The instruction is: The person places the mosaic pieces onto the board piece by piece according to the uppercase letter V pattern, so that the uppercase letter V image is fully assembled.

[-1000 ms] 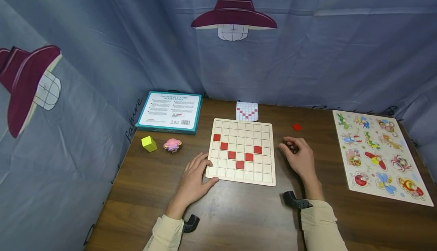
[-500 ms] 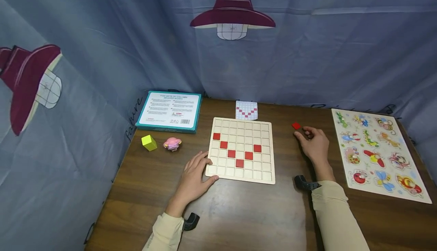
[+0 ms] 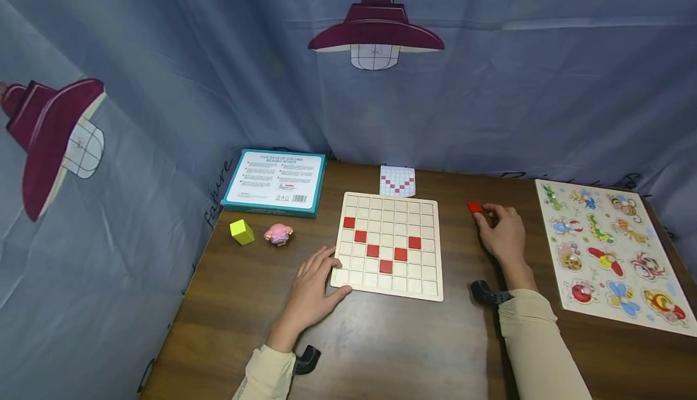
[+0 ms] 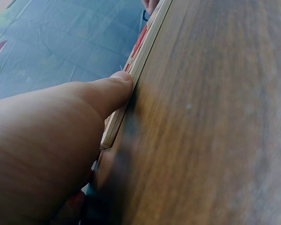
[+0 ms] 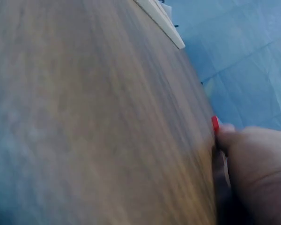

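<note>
A wooden grid board (image 3: pixel 405 279) lies on the table with several red square tiles in its cells, set in a V shape. My left hand (image 3: pixel 311 291) rests at its near left corner, fingertips on the left edge. In the left wrist view, the thumb (image 4: pixel 107 91) lies straight against the board's front edge. Right of the board, my right hand (image 3: pixel 503 233) pinches a loose red tile (image 3: pixel 475 207) between thumb and forefinger. The right wrist view shows that red tile (image 5: pixel 215 123) at the fingertips; its underside is hidden.
A small pattern card (image 3: pixel 397 181) with a pink V lies behind the board. At left are a teal-edged box (image 3: pixel 274 181), a yellow cube (image 3: pixel 242 232) and a pink toy figure (image 3: pixel 278 234). A wooden insect puzzle (image 3: pixel 593 273) lies at right.
My right hand has moved right and away from the board to the loose red tile and taken it between thumb and forefinger. My left hand has stayed at the board's corner.
</note>
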Demonstrator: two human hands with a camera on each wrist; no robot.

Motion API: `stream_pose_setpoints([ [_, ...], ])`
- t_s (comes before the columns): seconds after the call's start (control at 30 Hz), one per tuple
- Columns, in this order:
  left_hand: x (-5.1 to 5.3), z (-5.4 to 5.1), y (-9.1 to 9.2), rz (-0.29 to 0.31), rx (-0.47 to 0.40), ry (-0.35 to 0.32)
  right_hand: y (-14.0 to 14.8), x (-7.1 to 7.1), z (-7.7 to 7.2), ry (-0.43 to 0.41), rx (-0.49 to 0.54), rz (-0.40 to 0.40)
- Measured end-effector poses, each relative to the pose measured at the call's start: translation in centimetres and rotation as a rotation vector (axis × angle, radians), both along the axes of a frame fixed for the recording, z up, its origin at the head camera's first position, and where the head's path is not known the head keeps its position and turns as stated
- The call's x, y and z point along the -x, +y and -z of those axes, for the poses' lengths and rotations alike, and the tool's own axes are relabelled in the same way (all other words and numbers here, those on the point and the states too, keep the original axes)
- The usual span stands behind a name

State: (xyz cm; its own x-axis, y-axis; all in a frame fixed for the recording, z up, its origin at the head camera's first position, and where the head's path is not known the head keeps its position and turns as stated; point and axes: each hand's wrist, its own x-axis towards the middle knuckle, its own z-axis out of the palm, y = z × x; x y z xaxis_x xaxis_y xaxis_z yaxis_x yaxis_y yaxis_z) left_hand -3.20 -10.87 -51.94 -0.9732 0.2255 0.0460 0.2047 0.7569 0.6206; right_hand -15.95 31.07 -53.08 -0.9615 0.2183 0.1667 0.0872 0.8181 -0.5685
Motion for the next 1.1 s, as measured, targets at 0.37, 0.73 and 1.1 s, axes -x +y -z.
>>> stream_pose_setpoints([
  [0.37, 0.6, -0.2, 0.1, 0.005, 0.006, -0.009, 0.0, 0.5, 0.1, -0.01, 0.008, 0.038],
  [0.73, -0.6, -0.4, -1.4, -0.076, -0.01, 0.013, -2.6, 2.0, 1.2, 0.051, 0.003, -0.066],
  [1.1, 0.2, 0.2, 0.2, 0.003, -0.004, 0.013, -2.3, -2.5, 0.7, 0.223, 0.125, -0.155],
])
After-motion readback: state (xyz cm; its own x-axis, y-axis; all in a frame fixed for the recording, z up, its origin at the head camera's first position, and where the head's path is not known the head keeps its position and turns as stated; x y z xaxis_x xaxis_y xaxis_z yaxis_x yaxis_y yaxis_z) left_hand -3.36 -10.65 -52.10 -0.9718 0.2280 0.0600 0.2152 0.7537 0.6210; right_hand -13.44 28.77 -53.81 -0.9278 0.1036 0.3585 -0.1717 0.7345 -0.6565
